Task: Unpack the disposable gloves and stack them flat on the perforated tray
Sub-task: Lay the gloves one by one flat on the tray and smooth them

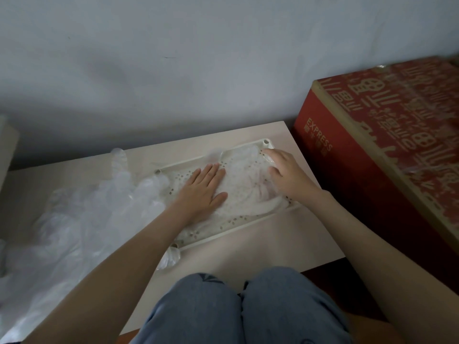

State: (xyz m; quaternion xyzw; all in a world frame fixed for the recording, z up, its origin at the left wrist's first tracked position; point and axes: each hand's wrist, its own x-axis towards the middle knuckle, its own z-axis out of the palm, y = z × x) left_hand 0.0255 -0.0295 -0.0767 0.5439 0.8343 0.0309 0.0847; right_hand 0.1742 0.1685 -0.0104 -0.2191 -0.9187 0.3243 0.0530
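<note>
A: Where are the hands?

B: Both sit just above the middle of the frame, on the tray. The left hand [203, 187] lies palm down, fingers straight and close together, and presses on the flattened gloves [246, 184].

A: And the other?

B: The right hand [285, 175] is a little to the right and higher up. Its fingers are loosely bent and spread, and their tips rest on the same clear film near the tray's far right corner. It grips nothing.

A: So the gloves are on the tray?

B: Those ones are. They lie as a thin, wrinkled, see-through layer across the perforated tray [248, 225], and its holes show through them. How many lie in the layer cannot be told.

A: Any others?

B: A loose heap of clear gloves [87, 212] fills the left and lower left of the frame, right up against the tray's left end. A small clump of plastic [170, 258] sits at the tray's near left corner.

A: What carries it all?

B: A pale counter [260, 252], with the tray set at a slant across it. At the right edge of the frame stands a red carton [372, 145] printed with "EXPRESS". The person's knees in blue trousers [248, 311] fill the bottom centre.
</note>
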